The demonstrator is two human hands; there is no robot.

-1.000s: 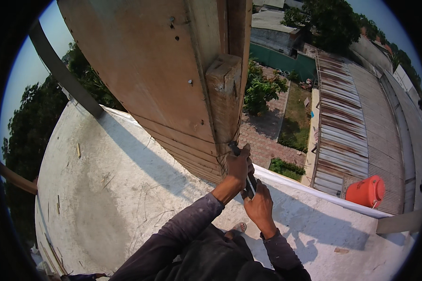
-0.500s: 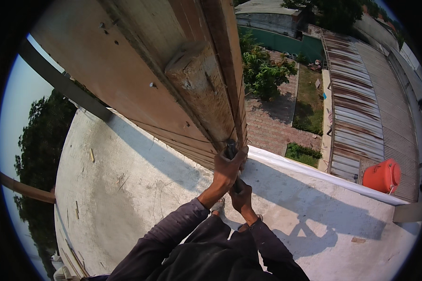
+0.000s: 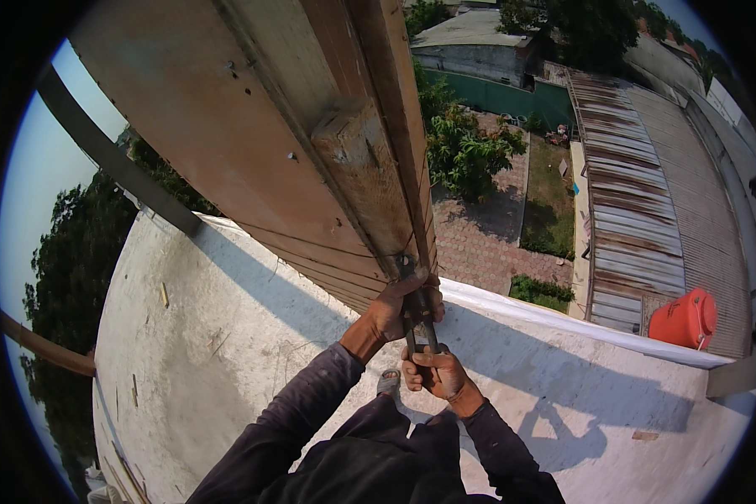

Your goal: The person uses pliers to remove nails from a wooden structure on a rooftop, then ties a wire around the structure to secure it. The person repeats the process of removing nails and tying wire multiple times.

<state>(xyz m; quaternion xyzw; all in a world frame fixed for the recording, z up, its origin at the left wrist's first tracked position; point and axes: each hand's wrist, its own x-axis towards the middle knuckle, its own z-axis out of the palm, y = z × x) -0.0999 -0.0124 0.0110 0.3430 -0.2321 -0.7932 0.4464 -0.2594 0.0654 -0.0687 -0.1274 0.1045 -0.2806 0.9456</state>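
A dark metal tool with two handles, apparently pincers (image 3: pixel 417 317), points up at the lower end of a wooden post (image 3: pixel 365 181). The post stands against plywood formwork (image 3: pixel 218 126), and thin wire strands wrap around both. My left hand (image 3: pixel 389 312) is closed around the upper part of the pincers, beside the wire and the post. Lower down, the fingers of my right hand (image 3: pixel 438 375) wrap around the handles. The jaw tips are close to the wire; whether they bite it is too small to tell.
Pale concrete slab (image 3: pixel 227 361) lies underfoot, with scattered wood scraps. A white slab edge (image 3: pixel 512 309) drops off to a paved yard (image 3: pixel 487 231). Outside that edge, a red water jug (image 3: pixel 683 319) sits near a corrugated roof (image 3: pixel 630 202). A curved beam (image 3: pixel 113 151) rises at left.
The pincers now show more fully, their handles parted slightly. My right hand has turned and shifted a little lower, and my left hand has moved slightly down and left.
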